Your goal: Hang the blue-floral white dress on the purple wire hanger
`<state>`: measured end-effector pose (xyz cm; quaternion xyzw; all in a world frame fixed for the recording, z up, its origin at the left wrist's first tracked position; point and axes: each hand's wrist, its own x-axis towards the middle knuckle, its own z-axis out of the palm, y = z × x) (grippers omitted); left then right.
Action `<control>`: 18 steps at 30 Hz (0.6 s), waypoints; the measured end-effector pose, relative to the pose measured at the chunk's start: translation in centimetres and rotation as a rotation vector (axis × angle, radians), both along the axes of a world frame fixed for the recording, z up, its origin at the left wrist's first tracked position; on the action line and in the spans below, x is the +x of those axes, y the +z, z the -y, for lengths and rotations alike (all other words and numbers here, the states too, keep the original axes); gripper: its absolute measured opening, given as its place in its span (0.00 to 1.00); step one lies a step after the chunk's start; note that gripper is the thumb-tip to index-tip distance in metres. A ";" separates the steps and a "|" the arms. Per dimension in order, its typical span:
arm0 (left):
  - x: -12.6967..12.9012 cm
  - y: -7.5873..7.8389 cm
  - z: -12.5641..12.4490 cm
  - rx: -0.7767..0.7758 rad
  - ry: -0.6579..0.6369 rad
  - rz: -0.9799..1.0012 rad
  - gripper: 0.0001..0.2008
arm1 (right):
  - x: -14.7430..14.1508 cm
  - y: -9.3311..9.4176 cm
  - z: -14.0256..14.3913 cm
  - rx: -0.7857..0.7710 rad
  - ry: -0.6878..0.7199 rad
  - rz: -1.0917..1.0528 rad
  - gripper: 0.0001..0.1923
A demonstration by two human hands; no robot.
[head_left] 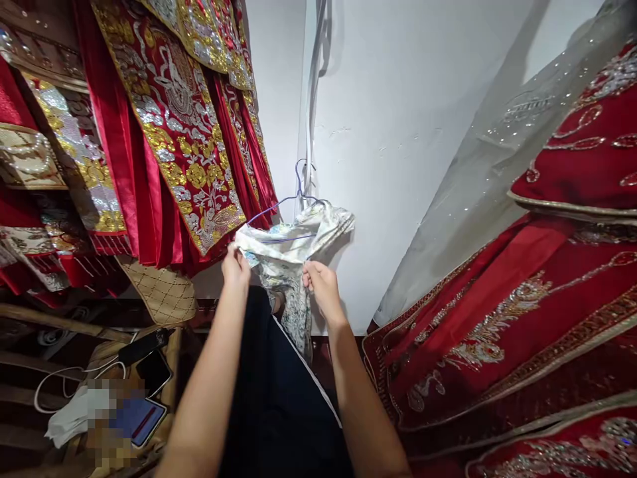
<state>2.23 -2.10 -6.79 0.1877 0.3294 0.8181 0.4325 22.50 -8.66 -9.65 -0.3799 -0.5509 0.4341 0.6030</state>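
I have the left hand [235, 267] pinching the pale garment [293, 249] below the left end of its blue hanger [299, 193], the right hand [320, 282] grasping its front; it hangs before the white wall [393, 166].

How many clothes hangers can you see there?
1: the thin blue-purple hanger at centre, partly inside the pale floral fabric garment. Others may be hidden inside the embroidered red garments.

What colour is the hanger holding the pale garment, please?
The hanger is blue-violet, best seen in the head view.
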 end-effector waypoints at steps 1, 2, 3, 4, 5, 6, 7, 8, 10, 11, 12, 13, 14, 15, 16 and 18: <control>0.9 -2.3 1.0 -0.017 -0.017 0.013 0.10 | -0.2 -0.7 0.7 -0.033 0.004 -0.060 0.19; 2.0 -4.6 2.1 -0.034 -0.037 0.026 0.10 | -0.2 -1.4 1.4 -0.062 -0.006 -0.117 0.19; 3.0 -6.7 3.2 -0.046 -0.055 0.040 0.10 | -0.1 -2.1 1.9 -0.089 -0.023 -0.168 0.19; 4.0 -8.5 4.1 -0.055 -0.082 0.051 0.09 | 0.1 -2.8 2.3 -0.115 -0.043 -0.211 0.19; 4.9 -9.9 5.0 -0.061 -0.122 0.056 0.07 | 0.5 -3.4 2.5 -0.140 -0.065 -0.241 0.19; 5.6 -10.8 5.8 -0.063 -0.182 0.041 0.06 | 1.0 -4.0 2.7 -0.164 -0.084 -0.254 0.19; 6.2 -11.3 6.3 -0.058 -0.253 0.007 0.06 | 1.4 -4.4 2.8 -0.187 -0.104 -0.255 0.19; 6.5 -11.3 6.8 -0.043 -0.317 -0.041 0.08 | 1.9 -4.7 2.8 -0.207 -0.121 -0.245 0.20; 6.9 -10.1 7.6 0.013 -0.398 -0.129 0.13 | 2.6 -5.0 2.7 -0.227 -0.162 -0.194 0.21; 7.0 -9.2 7.9 0.050 -0.410 -0.154 0.15 | 2.8 -5.0 2.7 -0.215 -0.203 -0.154 0.21; 7.1 -8.1 8.3 0.085 -0.409 -0.164 0.16 | 2.8 -4.9 2.7 -0.188 -0.263 -0.106 0.21; 7.2 -7.0 8.8 0.118 -0.414 -0.174 0.17 | 2.8 -4.7 2.8 -0.148 -0.330 -0.053 0.20; 7.4 -6.0 9.3 0.145 -0.431 -0.196 0.17 | 2.7 -4.4 2.9 -0.104 -0.383 -0.002 0.20; 7.7 -5.2 9.9 0.169 -0.453 -0.228 0.16 | 2.5 -4.1 3.2 -0.066 -0.395 0.039 0.20; 8.0 -4.6 10.4 0.186 -0.471 -0.270 0.16 | 2.3 -3.7 3.7 -0.041 -0.351 0.070 0.20; 8.4 -4.1 11.4 0.194 -0.481 -0.368 0.15 | 1.6 -2.9 4.8 -0.039 -0.153 0.142 0.22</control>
